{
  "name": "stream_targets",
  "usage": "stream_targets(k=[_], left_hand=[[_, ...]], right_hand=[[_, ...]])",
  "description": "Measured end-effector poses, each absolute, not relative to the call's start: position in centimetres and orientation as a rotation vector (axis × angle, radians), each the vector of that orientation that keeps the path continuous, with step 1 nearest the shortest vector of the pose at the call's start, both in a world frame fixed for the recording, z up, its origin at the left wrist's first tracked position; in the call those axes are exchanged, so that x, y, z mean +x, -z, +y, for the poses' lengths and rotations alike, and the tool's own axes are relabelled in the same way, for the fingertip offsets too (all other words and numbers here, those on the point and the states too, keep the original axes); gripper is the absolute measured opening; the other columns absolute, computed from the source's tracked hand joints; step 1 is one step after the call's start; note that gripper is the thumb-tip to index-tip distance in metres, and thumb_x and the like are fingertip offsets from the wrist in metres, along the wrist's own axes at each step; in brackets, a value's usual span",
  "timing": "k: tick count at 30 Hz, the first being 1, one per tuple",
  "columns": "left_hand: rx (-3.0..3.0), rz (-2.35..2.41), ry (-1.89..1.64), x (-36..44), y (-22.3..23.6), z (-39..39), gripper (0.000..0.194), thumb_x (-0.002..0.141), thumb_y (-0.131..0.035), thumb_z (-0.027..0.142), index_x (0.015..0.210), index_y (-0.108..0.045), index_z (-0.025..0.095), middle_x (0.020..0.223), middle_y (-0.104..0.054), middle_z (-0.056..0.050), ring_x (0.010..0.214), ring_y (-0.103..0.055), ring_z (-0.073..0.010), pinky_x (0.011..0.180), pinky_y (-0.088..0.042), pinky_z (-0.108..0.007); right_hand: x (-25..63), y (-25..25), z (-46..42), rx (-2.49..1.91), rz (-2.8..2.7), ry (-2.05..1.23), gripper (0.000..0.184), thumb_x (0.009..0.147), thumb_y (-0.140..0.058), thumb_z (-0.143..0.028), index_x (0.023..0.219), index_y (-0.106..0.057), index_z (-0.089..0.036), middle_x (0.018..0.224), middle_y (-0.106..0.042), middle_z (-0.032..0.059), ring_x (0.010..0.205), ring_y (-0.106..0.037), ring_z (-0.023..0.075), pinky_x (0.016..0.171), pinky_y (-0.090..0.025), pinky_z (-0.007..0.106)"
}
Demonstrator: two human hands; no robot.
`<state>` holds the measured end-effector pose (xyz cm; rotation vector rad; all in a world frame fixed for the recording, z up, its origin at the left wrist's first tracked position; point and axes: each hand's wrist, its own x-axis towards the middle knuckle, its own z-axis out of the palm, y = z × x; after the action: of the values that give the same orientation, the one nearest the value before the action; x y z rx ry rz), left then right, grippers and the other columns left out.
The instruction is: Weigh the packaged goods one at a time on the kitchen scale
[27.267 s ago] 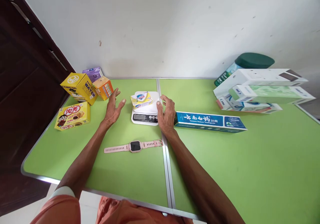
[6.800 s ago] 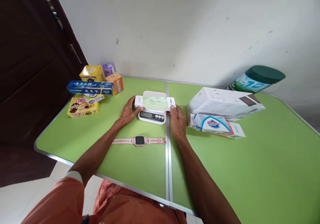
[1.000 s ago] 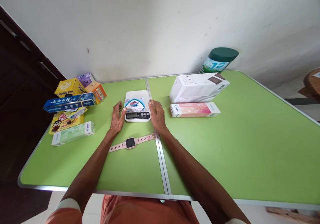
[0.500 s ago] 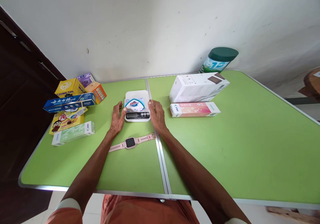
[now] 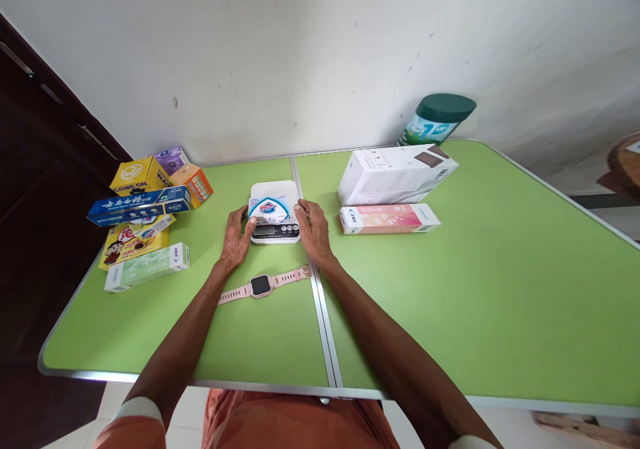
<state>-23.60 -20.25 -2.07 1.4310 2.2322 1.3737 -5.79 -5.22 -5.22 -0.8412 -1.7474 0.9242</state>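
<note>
The soap box [image 5: 271, 210] lies face up on the scale [image 5: 275, 187], above its display. The left hand [image 5: 235, 241] is at the scale's 8 o'clock, its thumb spread from its fingers and tip at the soap box's near corner; the right hand [image 5: 313, 233] is at 4 o'clock, thumb tip by the scale's edge, fingers loosely together. Whether either thumb presses, I cannot tell.

From the scale, the watch [image 5: 261, 286] lies on the bench [image 5: 475, 302] near 6 o'clock, the pink box [image 5: 390, 219] at 3, just beside the white box [image 5: 395, 179], and the tub [image 5: 443, 119] at 2. The blue box [image 5: 137, 207] is at 9, the green box [image 5: 147, 268] at 8, the orange box [image 5: 199, 185] and purple box [image 5: 171, 159] near 10.
</note>
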Motion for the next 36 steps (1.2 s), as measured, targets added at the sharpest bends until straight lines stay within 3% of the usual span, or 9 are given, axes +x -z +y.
stream_targets(k=[11,29,36], left_hand=[[1.523,2.254,-1.29,-23.7,2.2,-20.1,0.084,0.105,-0.053,0.086,0.154,-0.063,0.018,0.148,-0.071,-0.022,0.146,-0.064,-0.0387,0.128,-0.051,-0.061],[1.555,2.259,-1.258,-23.7,2.4,-20.0,0.088,0.104,-0.057,0.083,0.163,-0.053,0.017,0.159,-0.065,-0.025,0.149,-0.063,-0.0403,0.131,-0.047,-0.063],[1.529,2.219,-1.276,-23.8,2.4,-19.1,0.091,0.102,-0.07,0.075,0.17,-0.046,0.02,0.162,-0.062,-0.023,0.155,-0.058,-0.0402,0.134,-0.045,-0.061]], right_hand=[[-5.9,5.6,-4.9,-0.832,-1.779,-0.894,0.057,0.111,-0.05,-0.072,0.126,-0.076,-0.024,0.125,-0.08,0.0169,0.118,-0.073,0.0356,0.111,-0.061,0.06],[-5.9,5.9,-4.8,-0.821,-1.837,-0.864,0.048,0.112,-0.055,-0.06,0.135,-0.074,-0.022,0.13,-0.077,0.0182,0.124,-0.071,0.0369,0.113,-0.061,0.061],[-5.8,4.4,-5.7,-0.699,-1.921,-0.663,0.051,0.119,-0.041,-0.051,0.142,-0.078,-0.023,0.151,-0.074,0.0181,0.146,-0.061,0.0383,0.13,-0.049,0.068]])
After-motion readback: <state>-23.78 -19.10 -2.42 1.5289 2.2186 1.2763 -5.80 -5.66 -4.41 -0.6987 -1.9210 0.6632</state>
